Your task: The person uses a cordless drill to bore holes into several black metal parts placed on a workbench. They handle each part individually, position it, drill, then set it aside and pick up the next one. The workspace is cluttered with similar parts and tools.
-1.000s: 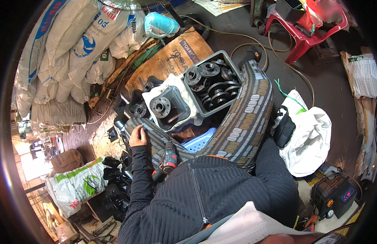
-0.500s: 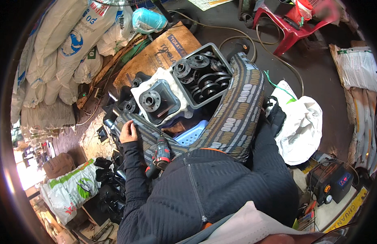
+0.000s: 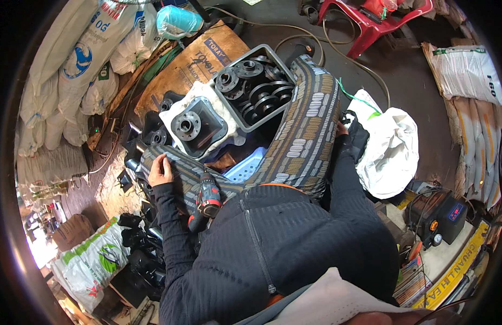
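Observation:
My left hand (image 3: 160, 171) rests on my left thigh, fingers loosely stretched, with nothing visible in them. Only a bit of my right hand (image 3: 342, 129) shows outside my right knee, beside a black bag-like item (image 3: 357, 136) and a white sack (image 3: 391, 157); its fingers are hidden. On my lap lies a red and black cordless drill (image 3: 208, 199). Between my legs, a black flanged hub (image 3: 186, 125) sits in a grey tray (image 3: 217, 111) on white foam. A grey bin (image 3: 253, 125) beside it holds several more such hubs (image 3: 249, 68).
A blue perforated basket (image 3: 245, 167) lies low between my legs. Brown cardboard (image 3: 178, 67) is beyond the bin. Stacked white sacks (image 3: 77, 59) stand at left. A red plastic stool (image 3: 359, 30), a hose (image 3: 365, 65) and a black compressor-like machine (image 3: 438, 214) are at right.
The view has shifted, so the scene sits further up and left. Part of my right hand now shows beside the knee, where it was hidden. My left hand stays on the thigh.

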Demonstrator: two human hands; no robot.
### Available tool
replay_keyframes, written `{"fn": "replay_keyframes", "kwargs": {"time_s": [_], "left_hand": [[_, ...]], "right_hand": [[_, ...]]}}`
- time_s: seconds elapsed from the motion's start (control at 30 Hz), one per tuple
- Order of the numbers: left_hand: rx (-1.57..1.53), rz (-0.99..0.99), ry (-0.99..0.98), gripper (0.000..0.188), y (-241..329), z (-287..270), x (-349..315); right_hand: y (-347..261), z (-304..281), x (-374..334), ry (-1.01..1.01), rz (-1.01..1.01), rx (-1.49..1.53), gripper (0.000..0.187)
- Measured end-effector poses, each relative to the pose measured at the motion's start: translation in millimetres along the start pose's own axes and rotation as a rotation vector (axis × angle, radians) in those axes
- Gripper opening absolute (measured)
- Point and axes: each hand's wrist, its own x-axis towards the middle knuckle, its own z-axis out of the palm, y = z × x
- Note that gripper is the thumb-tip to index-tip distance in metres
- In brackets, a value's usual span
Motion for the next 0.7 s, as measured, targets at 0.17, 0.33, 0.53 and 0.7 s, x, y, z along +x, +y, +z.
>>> {"fn": "replay_keyframes", "kwargs": {"time_s": [0.17,0.33,0.53,0.7], "left_hand": [[-0.256,-0.086,-0.054,0.014,9.2,0.5,-2.7],[-0.349,0.072,-0.123,0.014,65.3,0.0,-1.3],[-0.022,0.052,-0.825,0.044,68.0,-59.9,-52.2],[0.330,-0.087,-0.679,0.077,76.8,-66.6,-120.7]], "right_hand": [[-70.4,56.8,-84.4,-0.890,0.216,0.062,0.029],[-31.7,179.2,-215.3,-1.360,0.533,-0.002,0.032],[146.4,216.9,-250.0,-1.192,0.857,-0.375,0.032],[223.2,203.7,-234.5,-1.108,1.046,-0.404,0.032]]}}
